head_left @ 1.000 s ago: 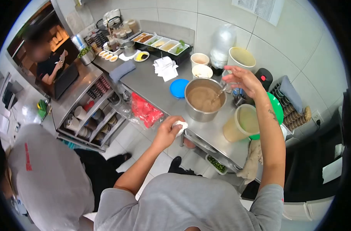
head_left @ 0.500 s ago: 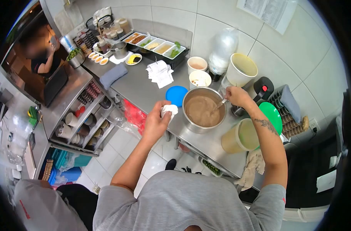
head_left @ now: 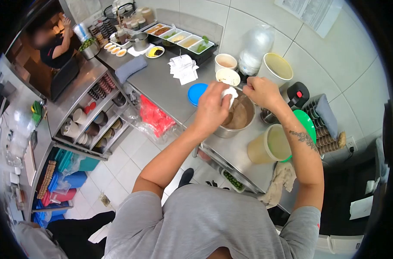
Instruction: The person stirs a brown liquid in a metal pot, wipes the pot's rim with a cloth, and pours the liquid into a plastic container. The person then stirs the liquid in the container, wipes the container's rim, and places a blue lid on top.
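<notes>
A metal pot (head_left: 229,132) of thick brown liquid (head_left: 240,117) stands on the steel counter in front of me. My left hand (head_left: 213,107) is closed on a crumpled white wad of paper or cloth (head_left: 231,95), over the pot's left side. Just above the pot's far right rim, my right hand (head_left: 264,92) is closed around the end of a metal-handled utensil, mostly hidden by my fingers and the pot. The two hands come close together here. A blue lid (head_left: 198,93) lies left of the pot.
Two tubs, one of them a white tub (head_left: 226,63), stand behind the pot. To the right are a large plastic container (head_left: 269,144), a green lid (head_left: 305,123) and a yellowish bucket (head_left: 277,69). Paper slips (head_left: 183,69) lie left. Another person (head_left: 54,54) is beyond the opening.
My left hand has moved right and up with the white wad, from beside the pot to over it. My right hand has risen slightly. The person at lower left has shifted.
</notes>
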Available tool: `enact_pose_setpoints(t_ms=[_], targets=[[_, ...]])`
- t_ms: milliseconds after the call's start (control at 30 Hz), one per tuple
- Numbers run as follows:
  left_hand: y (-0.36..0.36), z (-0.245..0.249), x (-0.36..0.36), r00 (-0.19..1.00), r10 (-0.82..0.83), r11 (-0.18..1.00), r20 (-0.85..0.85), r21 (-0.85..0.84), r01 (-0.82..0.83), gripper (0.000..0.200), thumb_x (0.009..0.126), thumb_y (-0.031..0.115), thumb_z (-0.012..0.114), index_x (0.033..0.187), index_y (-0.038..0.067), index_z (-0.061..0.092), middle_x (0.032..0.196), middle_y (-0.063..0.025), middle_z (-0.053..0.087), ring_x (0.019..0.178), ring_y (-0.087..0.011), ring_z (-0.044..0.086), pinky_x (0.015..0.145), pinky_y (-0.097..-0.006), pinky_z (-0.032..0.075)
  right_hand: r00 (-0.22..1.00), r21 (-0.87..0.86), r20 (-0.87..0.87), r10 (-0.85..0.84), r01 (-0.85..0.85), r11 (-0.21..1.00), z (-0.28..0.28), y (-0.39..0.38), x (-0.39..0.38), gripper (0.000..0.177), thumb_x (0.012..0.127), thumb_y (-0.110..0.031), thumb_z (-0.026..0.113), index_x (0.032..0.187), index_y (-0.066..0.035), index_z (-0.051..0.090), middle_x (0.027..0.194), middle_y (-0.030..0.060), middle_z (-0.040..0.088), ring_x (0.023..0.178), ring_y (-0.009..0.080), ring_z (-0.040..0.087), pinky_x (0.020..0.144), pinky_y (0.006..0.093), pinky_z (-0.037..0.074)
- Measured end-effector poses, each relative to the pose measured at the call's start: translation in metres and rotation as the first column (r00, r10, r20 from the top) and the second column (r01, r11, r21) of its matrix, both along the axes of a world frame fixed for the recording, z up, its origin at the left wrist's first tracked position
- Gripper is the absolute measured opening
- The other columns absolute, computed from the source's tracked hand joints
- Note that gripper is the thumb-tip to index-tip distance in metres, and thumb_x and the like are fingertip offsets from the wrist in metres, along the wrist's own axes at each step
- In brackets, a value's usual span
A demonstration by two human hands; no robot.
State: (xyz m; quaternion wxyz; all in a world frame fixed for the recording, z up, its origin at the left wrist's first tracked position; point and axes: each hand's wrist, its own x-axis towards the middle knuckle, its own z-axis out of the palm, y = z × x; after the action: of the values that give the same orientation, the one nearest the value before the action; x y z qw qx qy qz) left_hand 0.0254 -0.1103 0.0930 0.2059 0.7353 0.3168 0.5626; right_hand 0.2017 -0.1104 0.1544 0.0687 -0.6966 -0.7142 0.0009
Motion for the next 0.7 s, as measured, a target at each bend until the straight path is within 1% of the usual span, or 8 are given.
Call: enact_pose_setpoints(t_ms=[33, 133, 167, 300, 400, 567, 667, 700], targets=[[-0.002, 0.001, 0.008, 0.999, -0.029, 0.999, 0.045, 0.042, 0.027, 0.018, 0.075, 0.003, 0.062, 0.092, 0.000, 0.057, 0.085, -0.0158, 0.056, 0.077, -0.0332, 0.056, 0.065, -0.0382, 0.045, 1.000, -0.001, 0.005, 0.004, -0.004, 1.000, 0.002, -0.002, -0.001, 0.027, 0.077, -0.027, 0.052, 0.078, -0.004, 0.064, 0.077, 0.0199, 0.063, 0.076, 0.0376, 0.061, 0.069, 0.0466, 0.048], [-0.006, -0.005, 0.026, 0.998, -0.049, 0.996, 0.034, 0.074, 0.046, 0.021, 0.076, 0.000, 0.058, 0.096, -0.001, 0.052, 0.091, -0.0179, 0.053, 0.079, -0.0374, 0.055, 0.067, -0.0424, 0.045, 1.000, 0.019, -0.015, 0.016, -0.015, 1.000, 0.007, -0.008, -0.004, 0.028, 0.078, -0.027, 0.052, 0.079, -0.003, 0.064, 0.077, 0.0209, 0.063, 0.077, 0.0384, 0.061, 0.070, 0.0469, 0.047], [-0.007, -0.006, 0.032, 0.998, -0.045, 0.995, 0.033, 0.089, 0.042, 0.020, 0.075, -0.001, 0.058, 0.093, 0.000, 0.050, 0.091, -0.0174, 0.051, 0.075, -0.0377, 0.055, 0.063, -0.0438, 0.045, 0.999, 0.041, -0.041, 0.020, -0.019, 0.999, 0.006, -0.010, -0.003, 0.028, 0.078, -0.027, 0.051, 0.079, -0.002, 0.064, 0.077, 0.0214, 0.063, 0.077, 0.0386, 0.061, 0.070, 0.0471, 0.047], [-0.012, -0.019, 0.043, 0.999, -0.031, 0.999, -0.007, 0.034, 0.031, 0.021, 0.073, -0.006, 0.058, 0.093, 0.000, 0.054, 0.088, -0.0172, 0.054, 0.078, -0.0373, 0.055, 0.065, -0.0410, 0.045, 0.985, 0.078, -0.152, 0.076, -0.065, 0.995, 0.004, -0.016, -0.001, 0.030, 0.078, -0.028, 0.051, 0.078, 0.000, 0.063, 0.078, 0.0231, 0.062, 0.077, 0.0395, 0.060, 0.072, 0.0472, 0.047], [-0.014, -0.030, 0.041, 0.998, -0.038, 0.998, -0.045, 0.056, 0.040, 0.021, 0.071, -0.007, 0.058, 0.091, 0.000, 0.054, 0.088, -0.0170, 0.053, 0.077, -0.0380, 0.055, 0.063, -0.0422, 0.045, 0.987, 0.054, -0.151, 0.051, -0.043, 0.998, -0.007, -0.017, 0.004, 0.028, 0.077, -0.025, 0.052, 0.077, 0.000, 0.063, 0.077, 0.0240, 0.061, 0.076, 0.0393, 0.060, 0.071, 0.0456, 0.047], [-0.017, -0.043, 0.034, 0.985, -0.028, 0.999, -0.170, 0.029, 0.034, 0.021, 0.071, -0.007, 0.056, 0.090, 0.002, 0.055, 0.087, -0.0154, 0.051, 0.076, -0.0377, 0.055, 0.062, -0.0432, 0.045, 0.962, 0.021, -0.270, 0.034, -0.029, 0.999, -0.002, -0.027, 0.004, 0.026, 0.077, -0.022, 0.052, 0.075, 0.002, 0.062, 0.073, 0.0243, 0.060, 0.073, 0.0388, 0.060, 0.067, 0.0444, 0.046], [-0.012, -0.051, 0.029, 0.968, -0.036, 0.999, -0.250, 0.013, 0.041, 0.019, 0.071, -0.006, 0.056, 0.087, 0.003, 0.056, 0.085, -0.0149, 0.050, 0.074, -0.0376, 0.054, 0.061, -0.0422, 0.046, 0.951, 0.031, -0.310, 0.017, -0.007, 0.999, 0.003, -0.030, 0.006, 0.025, 0.078, -0.022, 0.052, 0.075, 0.002, 0.060, 0.072, 0.0233, 0.060, 0.071, 0.0388, 0.059, 0.066, 0.0444, 0.046], [-0.008, -0.054, 0.026, 0.971, -0.029, 0.999, -0.237, 0.031, 0.038, 0.019, 0.071, -0.004, 0.056, 0.088, 0.003, 0.057, 0.084, -0.0145, 0.052, 0.073, -0.0353, 0.055, 0.061, -0.0408, 0.046, 0.948, 0.040, -0.319, 0.012, 0.001, 0.999, 0.004, -0.031, 0.008, 0.025, 0.078, -0.022, 0.052, 0.075, 0.002, 0.060, 0.071, 0.0229, 0.060, 0.071, 0.0389, 0.059, 0.065, 0.0445, 0.046]])
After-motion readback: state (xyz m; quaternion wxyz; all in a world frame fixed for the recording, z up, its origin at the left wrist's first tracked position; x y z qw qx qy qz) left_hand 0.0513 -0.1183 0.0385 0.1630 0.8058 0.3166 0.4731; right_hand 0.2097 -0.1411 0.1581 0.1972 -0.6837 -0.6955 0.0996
